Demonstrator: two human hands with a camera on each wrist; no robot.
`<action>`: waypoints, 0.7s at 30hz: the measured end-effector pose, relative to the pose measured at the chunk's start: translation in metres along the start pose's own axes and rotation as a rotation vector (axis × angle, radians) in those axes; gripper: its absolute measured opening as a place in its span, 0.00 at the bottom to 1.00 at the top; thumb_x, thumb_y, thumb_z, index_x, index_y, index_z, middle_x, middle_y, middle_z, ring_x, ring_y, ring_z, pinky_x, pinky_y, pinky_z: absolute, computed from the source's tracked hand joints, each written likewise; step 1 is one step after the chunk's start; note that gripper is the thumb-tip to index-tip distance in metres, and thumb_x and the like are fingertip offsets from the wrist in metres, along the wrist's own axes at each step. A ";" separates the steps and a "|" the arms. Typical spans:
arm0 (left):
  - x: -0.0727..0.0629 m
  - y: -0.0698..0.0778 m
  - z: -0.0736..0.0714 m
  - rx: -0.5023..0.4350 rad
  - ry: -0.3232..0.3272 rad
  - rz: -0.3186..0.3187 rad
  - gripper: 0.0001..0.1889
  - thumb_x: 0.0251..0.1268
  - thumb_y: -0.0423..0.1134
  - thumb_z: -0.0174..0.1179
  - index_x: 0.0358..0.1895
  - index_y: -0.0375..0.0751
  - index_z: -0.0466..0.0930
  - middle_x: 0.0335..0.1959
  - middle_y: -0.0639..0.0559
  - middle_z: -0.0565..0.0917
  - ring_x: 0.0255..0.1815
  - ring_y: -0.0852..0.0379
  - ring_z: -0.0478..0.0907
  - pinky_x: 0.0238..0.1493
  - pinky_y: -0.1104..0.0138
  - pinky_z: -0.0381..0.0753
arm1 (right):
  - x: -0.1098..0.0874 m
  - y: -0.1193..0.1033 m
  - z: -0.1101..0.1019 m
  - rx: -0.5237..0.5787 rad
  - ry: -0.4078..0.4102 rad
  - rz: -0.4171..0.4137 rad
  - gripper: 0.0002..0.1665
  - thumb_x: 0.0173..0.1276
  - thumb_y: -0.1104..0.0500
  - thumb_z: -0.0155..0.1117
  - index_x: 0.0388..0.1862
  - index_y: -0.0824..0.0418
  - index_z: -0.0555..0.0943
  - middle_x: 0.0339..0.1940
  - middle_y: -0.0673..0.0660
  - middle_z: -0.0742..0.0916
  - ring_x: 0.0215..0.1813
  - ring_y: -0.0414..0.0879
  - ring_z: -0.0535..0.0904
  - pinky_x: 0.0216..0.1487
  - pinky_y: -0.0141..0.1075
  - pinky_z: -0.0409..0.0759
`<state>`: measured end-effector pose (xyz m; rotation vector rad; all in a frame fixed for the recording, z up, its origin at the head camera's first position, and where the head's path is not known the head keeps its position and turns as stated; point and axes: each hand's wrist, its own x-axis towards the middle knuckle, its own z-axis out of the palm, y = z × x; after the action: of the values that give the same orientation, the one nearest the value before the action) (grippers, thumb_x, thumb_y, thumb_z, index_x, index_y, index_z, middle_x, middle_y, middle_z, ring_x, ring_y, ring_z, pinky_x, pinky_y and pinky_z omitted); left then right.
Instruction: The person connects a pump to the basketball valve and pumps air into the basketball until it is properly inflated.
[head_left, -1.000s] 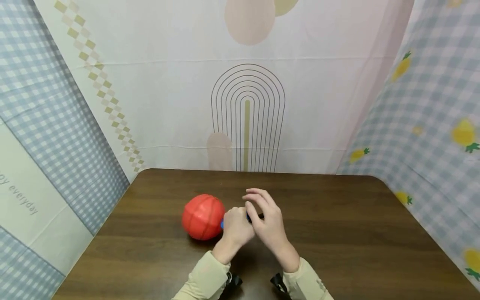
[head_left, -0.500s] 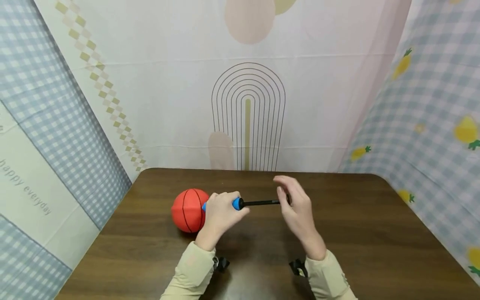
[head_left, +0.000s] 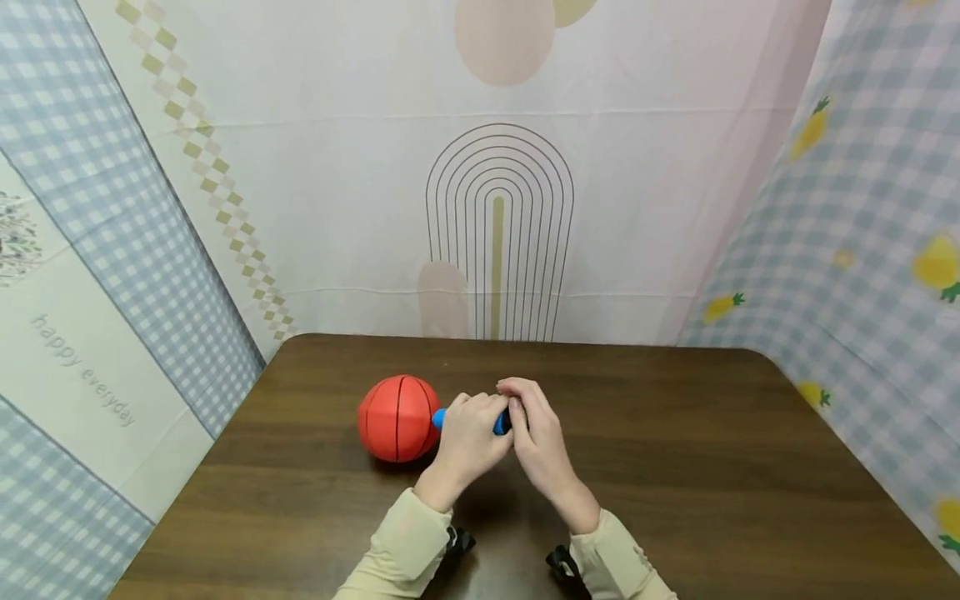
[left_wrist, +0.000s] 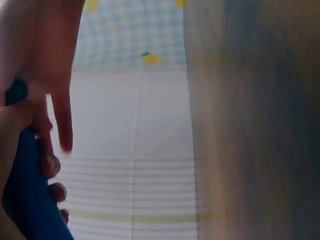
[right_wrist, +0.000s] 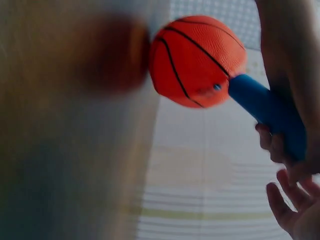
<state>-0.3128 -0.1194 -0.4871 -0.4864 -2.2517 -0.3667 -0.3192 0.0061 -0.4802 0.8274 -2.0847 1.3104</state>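
A red basketball (head_left: 399,419) with black seams sits on the table, its outline slightly uneven. My left hand (head_left: 472,433) grips the blue barrel of a hand pump (right_wrist: 265,107), its fingers curled round it in the left wrist view. The pump's narrow end points at the ball, right at its side. My right hand (head_left: 543,442) is at the pump's other end, thumb and fingers about the black handle, which is mostly hidden by the fingers. Both hands are close together, and the pump's rod does not show.
The dark wood table (head_left: 675,467) has rounded back corners. Behind it hangs a pale printed cloth (head_left: 637,208), with blue checked cloth (head_left: 862,333) along the sides. Black wrist straps (head_left: 562,562) sit at the cream sleeves (head_left: 405,533).
Half a second ago the black rod was drawn out to the right; now my right hand is back against the left and the rod is in. The ball has shifted slightly right.
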 end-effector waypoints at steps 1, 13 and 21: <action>0.000 -0.002 0.000 0.008 0.000 0.014 0.10 0.50 0.46 0.70 0.33 0.48 0.83 0.24 0.57 0.84 0.27 0.59 0.78 0.36 0.65 0.74 | 0.001 0.001 -0.003 -0.017 -0.013 -0.021 0.13 0.73 0.70 0.49 0.51 0.64 0.79 0.50 0.56 0.83 0.53 0.47 0.80 0.56 0.32 0.76; 0.002 -0.017 0.003 -0.051 0.061 -0.111 0.09 0.51 0.46 0.69 0.33 0.52 0.79 0.30 0.58 0.83 0.35 0.57 0.77 0.44 0.57 0.71 | 0.017 -0.002 -0.039 -0.012 0.201 -0.078 0.18 0.69 0.77 0.49 0.48 0.66 0.82 0.49 0.61 0.85 0.52 0.49 0.81 0.58 0.21 0.71; -0.005 -0.004 0.013 -0.052 0.127 -0.055 0.11 0.49 0.43 0.72 0.36 0.47 0.83 0.32 0.55 0.85 0.35 0.56 0.78 0.45 0.58 0.71 | 0.000 -0.008 0.009 0.022 0.137 -0.026 0.12 0.71 0.71 0.52 0.49 0.64 0.79 0.52 0.61 0.81 0.48 0.50 0.81 0.46 0.32 0.81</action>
<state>-0.3199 -0.1187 -0.5003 -0.4172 -2.1398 -0.4729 -0.3146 -0.0047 -0.4793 0.7498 -1.9500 1.3398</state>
